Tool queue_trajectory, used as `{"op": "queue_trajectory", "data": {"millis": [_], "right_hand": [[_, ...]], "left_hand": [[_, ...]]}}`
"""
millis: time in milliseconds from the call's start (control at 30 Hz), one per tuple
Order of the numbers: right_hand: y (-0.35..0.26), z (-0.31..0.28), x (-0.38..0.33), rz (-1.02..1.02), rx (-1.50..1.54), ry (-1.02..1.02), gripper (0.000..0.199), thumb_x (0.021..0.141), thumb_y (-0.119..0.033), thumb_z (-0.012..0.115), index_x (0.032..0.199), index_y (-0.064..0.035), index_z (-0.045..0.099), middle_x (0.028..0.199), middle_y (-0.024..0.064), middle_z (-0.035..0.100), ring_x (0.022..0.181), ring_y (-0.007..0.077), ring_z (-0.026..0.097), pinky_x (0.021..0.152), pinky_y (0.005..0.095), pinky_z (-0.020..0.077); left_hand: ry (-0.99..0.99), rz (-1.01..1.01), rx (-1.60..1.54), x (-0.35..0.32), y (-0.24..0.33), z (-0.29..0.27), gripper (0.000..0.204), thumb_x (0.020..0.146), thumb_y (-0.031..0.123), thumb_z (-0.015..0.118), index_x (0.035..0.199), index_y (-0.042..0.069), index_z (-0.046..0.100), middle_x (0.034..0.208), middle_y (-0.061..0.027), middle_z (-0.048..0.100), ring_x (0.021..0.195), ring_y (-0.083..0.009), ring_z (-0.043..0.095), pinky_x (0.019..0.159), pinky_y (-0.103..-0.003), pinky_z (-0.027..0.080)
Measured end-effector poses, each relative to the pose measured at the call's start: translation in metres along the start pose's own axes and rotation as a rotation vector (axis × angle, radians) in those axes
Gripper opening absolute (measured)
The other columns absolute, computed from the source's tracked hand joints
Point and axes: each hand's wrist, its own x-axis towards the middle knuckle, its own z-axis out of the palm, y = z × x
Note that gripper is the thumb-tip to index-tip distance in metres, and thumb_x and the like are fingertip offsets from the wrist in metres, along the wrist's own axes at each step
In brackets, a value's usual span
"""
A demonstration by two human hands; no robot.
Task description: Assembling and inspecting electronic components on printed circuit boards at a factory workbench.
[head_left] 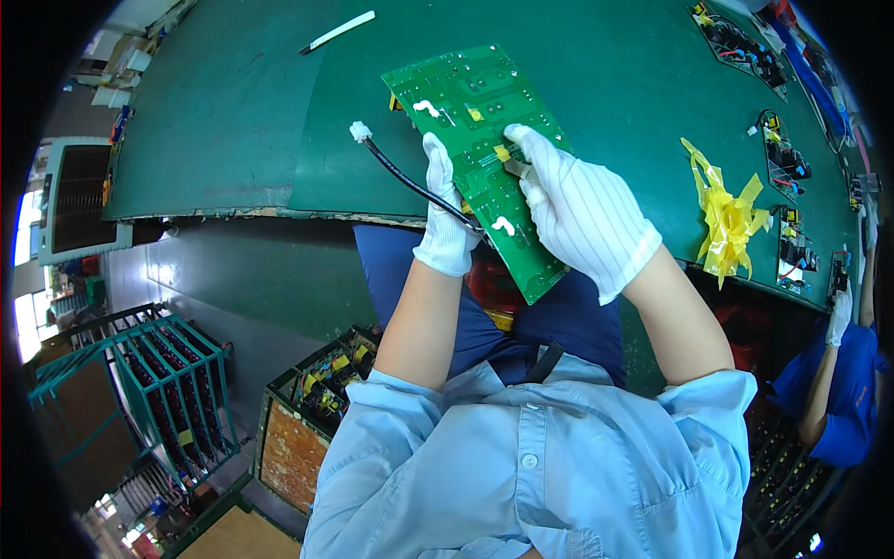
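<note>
Circuit board (484, 158) between left hand (445, 228) and right hand (587, 210) — tape (728, 219) on the table (633, 84) to the right, pen-like tool (340, 31) left

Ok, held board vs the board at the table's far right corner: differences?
The held board shows a mostly flat green face; the corner board shows bulky dark components.
The held board is in the left hand; the corner board rests on the table.
Both are circuit boards.

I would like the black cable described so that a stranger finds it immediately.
At the near edge of the green table, the gloved left hand grips a green circuit board. From that hand, the black cable curves leftward over the table. Its thin dark shape with a white plug at the free end sets it apart from board and hand.
</note>
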Motion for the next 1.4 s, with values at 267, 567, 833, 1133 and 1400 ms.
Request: {"op": "queue_trajectory", "data": {"millis": [267,567,833,1133,1400], "right_hand": [[-0.002,-0.001,0.001,-0.009,-0.052,-0.008,0.04,0.088,-0.01,0.048,0.126,0.0008,0.043,0.089,0.0191,0.066,0.072,0.0343,0.064,0.062,0.0421,0.0522],[-0.002,-0.008,-0.003,-0.02,-0.041,-0.014,0.043,0.088,-0.01,0.049,0.128,0.0016,0.041,0.084,0.0181,0.065,0.069,0.0347,0.063,0.062,0.0418,0.052],[-0.005,0.003,-0.002,-0.015,-0.036,0.041,0.04,0.088,-0.011,0.049,0.126,0.001,0.046,0.088,0.0171,0.066,0.072,0.0313,0.064,0.061,0.0409,0.0518],[0.007,-0.009,0.01,0.102,0.32,-0.168,0.035,0.093,-0.011,0.041,0.125,-0.0084,0.054,0.101,0.0204,0.063,0.081,0.037,0.061,0.074,0.0391,0.0493],[0.019,-0.024,0.021,0.097,0.562,0.0,0.036,0.091,-0.008,0.041,0.126,-0.0017,0.05,0.087,0.0161,0.062,0.068,0.0254,0.058,0.067,0.0328,0.0476]], "left_hand": [[-0.017,-0.054,0.029,-0.001,0.004,0.005,0.072,0.09,0.066,0.041,0.133,0.008,0.043,0.118,-0.0125,0.058,0.101,-0.0238,0.062,0.083,-0.038,0.055],[0.031,-0.03,0.025,-0.002,0.003,0.006,0.071,0.09,0.064,0.041,0.134,0.008,0.042,0.12,-0.0126,0.057,0.103,-0.0243,0.061,0.084,-0.039,0.055],[0.012,-0.034,0.096,0.0,0.003,0.001,0.075,0.089,0.067,0.041,0.133,0.008,0.043,0.12,-0.0132,0.057,0.103,-0.0249,0.061,0.085,-0.039,0.054],[0.016,-0.057,0.069,-0.002,0.005,0.007,0.076,0.089,0.069,0.037,0.133,0.007,0.042,0.117,-0.0142,0.058,0.103,-0.0256,0.061,0.084,-0.041,0.055],[0.009,-0.114,-0.055,0.0,0.001,0.008,0.075,0.091,0.066,0.037,0.137,0.007,0.038,0.122,-0.0159,0.055,0.103,-0.0272,0.062,0.083,-0.041,0.056]]}}
